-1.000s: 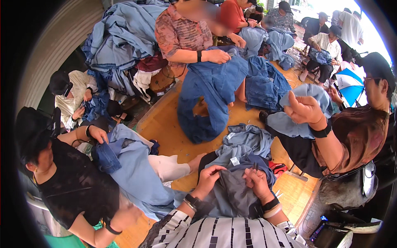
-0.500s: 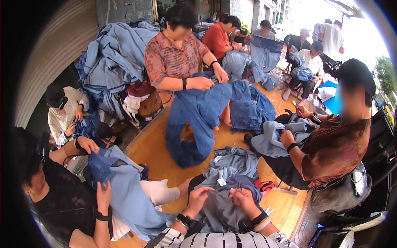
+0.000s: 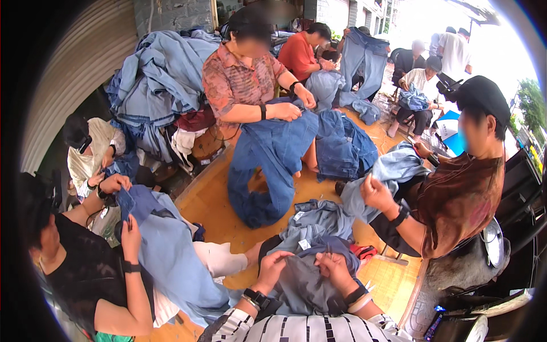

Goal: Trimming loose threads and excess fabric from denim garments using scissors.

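Note:
A grey-blue denim garment [image 3: 302,282] lies across my lap, its upper edge stretched between my hands. My left hand [image 3: 270,273] pinches this edge on the left with thumb and fingers. My right hand [image 3: 336,273] is closed on the cloth a short way to the right, with a thin dark tip standing up from its fingers, too small to name. Beside my right wrist show pale pointed blades [image 3: 369,286], like scissors; whether the hand holds them is hidden. Light blue jeans [image 3: 319,222] with white labels lie just beyond the garment.
A person opposite holds dark blue jeans [image 3: 273,165] over the yellow board [image 3: 211,194]. Folded jeans [image 3: 345,145] lie beside them. On the left a co-worker handles light blue jeans [image 3: 171,256]; on the right another holds pale denim [image 3: 393,171]. A large denim heap [image 3: 159,74] stands behind.
My hands and the garment have hardly moved. The co-worker on the right has raised a hand and lifted the pale denim; the one on the left has shifted the jeans' waistband.

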Tool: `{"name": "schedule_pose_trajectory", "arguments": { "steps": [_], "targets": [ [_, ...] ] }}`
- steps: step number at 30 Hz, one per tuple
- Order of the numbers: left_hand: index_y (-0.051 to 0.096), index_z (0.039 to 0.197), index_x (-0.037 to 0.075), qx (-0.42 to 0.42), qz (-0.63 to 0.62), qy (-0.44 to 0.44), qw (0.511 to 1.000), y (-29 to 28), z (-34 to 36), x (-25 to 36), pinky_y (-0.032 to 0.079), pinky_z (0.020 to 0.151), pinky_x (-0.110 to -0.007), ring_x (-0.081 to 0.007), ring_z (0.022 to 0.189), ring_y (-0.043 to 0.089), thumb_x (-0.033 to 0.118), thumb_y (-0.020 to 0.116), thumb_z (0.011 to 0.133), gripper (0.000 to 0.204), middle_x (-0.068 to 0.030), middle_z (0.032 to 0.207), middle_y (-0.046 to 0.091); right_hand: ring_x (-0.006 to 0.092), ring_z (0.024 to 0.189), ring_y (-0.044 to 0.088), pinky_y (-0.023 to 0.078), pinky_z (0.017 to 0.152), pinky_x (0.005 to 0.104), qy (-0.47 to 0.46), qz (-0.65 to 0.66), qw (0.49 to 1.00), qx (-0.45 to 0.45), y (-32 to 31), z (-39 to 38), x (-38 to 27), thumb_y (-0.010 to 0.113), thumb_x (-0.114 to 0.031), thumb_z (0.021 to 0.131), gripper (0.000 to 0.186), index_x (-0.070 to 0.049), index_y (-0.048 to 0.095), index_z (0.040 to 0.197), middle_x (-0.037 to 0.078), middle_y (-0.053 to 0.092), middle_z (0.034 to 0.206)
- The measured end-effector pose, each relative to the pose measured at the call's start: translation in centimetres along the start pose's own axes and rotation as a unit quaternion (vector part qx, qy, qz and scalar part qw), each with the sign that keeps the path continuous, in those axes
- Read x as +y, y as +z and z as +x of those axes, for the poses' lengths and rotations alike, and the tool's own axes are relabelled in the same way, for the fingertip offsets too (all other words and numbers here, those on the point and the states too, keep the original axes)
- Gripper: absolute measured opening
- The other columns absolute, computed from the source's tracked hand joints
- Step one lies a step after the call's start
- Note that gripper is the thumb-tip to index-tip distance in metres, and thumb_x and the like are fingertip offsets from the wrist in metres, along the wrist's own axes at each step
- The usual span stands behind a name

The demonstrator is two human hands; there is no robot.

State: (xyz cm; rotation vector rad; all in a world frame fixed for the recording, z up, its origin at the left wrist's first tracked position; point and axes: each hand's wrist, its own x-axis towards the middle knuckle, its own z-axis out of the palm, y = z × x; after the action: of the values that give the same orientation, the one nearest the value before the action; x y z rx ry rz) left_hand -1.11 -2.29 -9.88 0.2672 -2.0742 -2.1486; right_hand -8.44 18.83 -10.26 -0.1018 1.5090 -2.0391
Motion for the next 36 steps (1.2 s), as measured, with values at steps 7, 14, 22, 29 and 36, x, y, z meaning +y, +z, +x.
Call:
{"name": "schedule_pose_trajectory", "arguments": {
  "steps": [7,14,22,29,36],
  "targets": [
    [0.068,0.102,-0.002,-0.005,-0.024,-0.014,1.0,-0.1,0.2,-0.6,0.049,0.083,-0.024,-0.0101,0.09,0.064,-0.001,0.051,0.087,0.022,-0.0036,0.097,0.07,0.0043,0.046,0.031,0.022,0.045,0.023,0.004,0.02,1.0,-0.006,0.1,-0.1,0.2,0.062,-0.026,0.096,0.029,-0.006,0.063,0.075,-0.007,0.042,0.056],
    [0.068,0.102,-0.002,-0.007,-0.018,-0.018,1.0,0.0,0.3,0.0,0.049,0.083,-0.023,-0.01,0.09,0.063,-0.001,0.052,0.088,0.021,-0.0031,0.098,0.07,0.0043,0.046,0.032,0.023,0.045,0.023,0.008,0.011,1.0,0.0,0.1,0.0,0.1,0.062,-0.026,0.095,0.029,-0.006,0.064,0.075,-0.007,0.042,0.056],
    [0.068,0.102,-0.002,-0.007,-0.01,-0.003,1.0,0.0,0.4,-0.2,0.048,0.084,-0.024,-0.0102,0.091,0.063,0.0,0.053,0.088,0.02,-0.0034,0.099,0.07,0.0032,0.047,0.031,0.022,0.046,0.0228,0.0,0.003,1.0,0.0,0.5,-0.4,-0.2,0.062,-0.025,0.096,0.028,-0.005,0.063,0.077,-0.008,0.041,0.057],
    [0.068,0.102,-0.002,-0.013,-0.019,-0.002,1.0,-0.1,0.4,-0.1,0.048,0.084,-0.023,-0.0098,0.092,0.063,-0.002,0.052,0.089,0.021,-0.0035,0.099,0.07,0.0021,0.049,0.031,0.022,0.047,0.0218,0.005,0.012,1.0,0.004,0.5,-0.3,0.0,0.065,-0.026,0.094,0.026,-0.005,0.065,0.078,-0.01,0.042,0.057],
    [0.068,0.102,-0.002,-0.008,0.021,0.014,1.0,-0.5,0.3,0.4,0.048,0.084,-0.023,-0.0093,0.092,0.063,-0.001,0.053,0.09,0.019,-0.0038,0.099,0.07,0.0021,0.047,0.03,0.02,0.046,0.0222,0.001,0.01,1.0,-0.014,0.8,-0.1,0.0,0.064,-0.024,0.095,0.026,-0.005,0.065,0.078,-0.009,0.041,0.057]
  ]
}}
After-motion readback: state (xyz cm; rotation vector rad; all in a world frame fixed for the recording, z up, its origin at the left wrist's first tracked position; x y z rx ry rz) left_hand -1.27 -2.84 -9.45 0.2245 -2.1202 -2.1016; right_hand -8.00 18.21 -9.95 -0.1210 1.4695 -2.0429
